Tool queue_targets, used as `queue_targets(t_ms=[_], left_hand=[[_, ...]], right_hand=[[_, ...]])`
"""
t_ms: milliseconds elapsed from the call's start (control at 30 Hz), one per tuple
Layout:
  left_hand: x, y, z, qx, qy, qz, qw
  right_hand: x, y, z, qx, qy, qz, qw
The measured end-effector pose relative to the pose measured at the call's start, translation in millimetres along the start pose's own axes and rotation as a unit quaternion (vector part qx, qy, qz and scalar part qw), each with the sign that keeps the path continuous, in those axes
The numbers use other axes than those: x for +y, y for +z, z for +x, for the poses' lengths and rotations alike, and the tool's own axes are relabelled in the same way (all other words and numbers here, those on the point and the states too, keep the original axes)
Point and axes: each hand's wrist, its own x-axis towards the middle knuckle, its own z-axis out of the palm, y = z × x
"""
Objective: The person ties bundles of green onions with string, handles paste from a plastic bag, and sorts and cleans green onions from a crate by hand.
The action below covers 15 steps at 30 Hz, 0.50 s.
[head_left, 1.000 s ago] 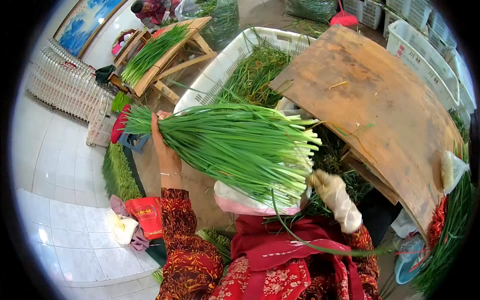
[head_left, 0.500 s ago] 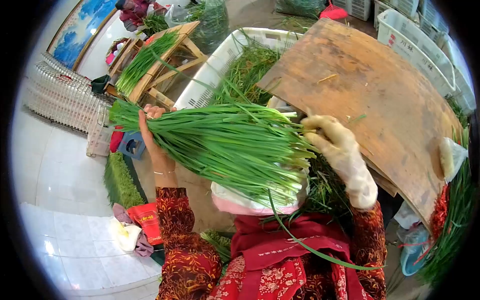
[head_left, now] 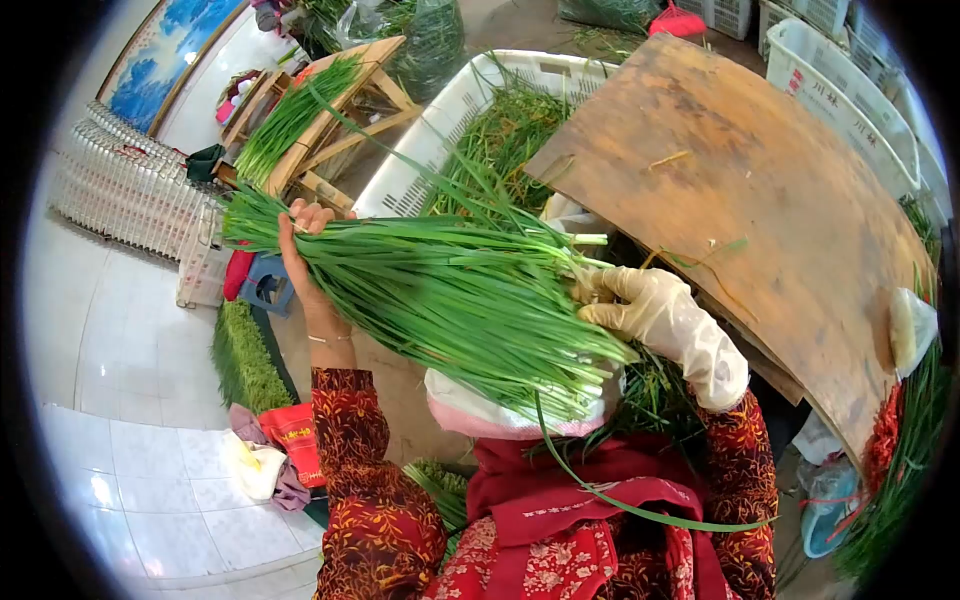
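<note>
A big bunch of garlic chives (head_left: 450,300) lies across my lap, leafy tips left and pale stem ends right. My left hand (head_left: 308,225), bare, is wrapped round the bunch near its leafy end. In a pale glove, my right hand (head_left: 660,315) has its fingers curled in among the stem ends, pinching some of them. Beneath the bunch is a white and pink sack (head_left: 470,410) on my lap. One long loose leaf (head_left: 620,510) hangs down over my red apron (head_left: 590,490).
A worn wooden board (head_left: 740,180) stands at the right. Behind the bunch, a white plastic crate (head_left: 400,175) holds loose greens. More chives lie on a wooden stand (head_left: 330,150) at the back left. Red ties (head_left: 880,430) hang by the board's right edge.
My right hand has moved left from beside the stem ends, and its fingers are now in among them. My left hand keeps its hold on the bunch.
</note>
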Motion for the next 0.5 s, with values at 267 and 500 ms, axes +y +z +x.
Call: queue_targets(t_ms=[267,500], left_hand=[[4,-19,-4,-0.028,-0.008,-0.022,0.999],[5,-13,1,-0.056,-0.013,-0.055,0.997]], right_hand=[[26,8,-42,0.034,-0.026,-0.043,0.998],[134,18,-76,-0.157,0.210,-0.377,0.889]])
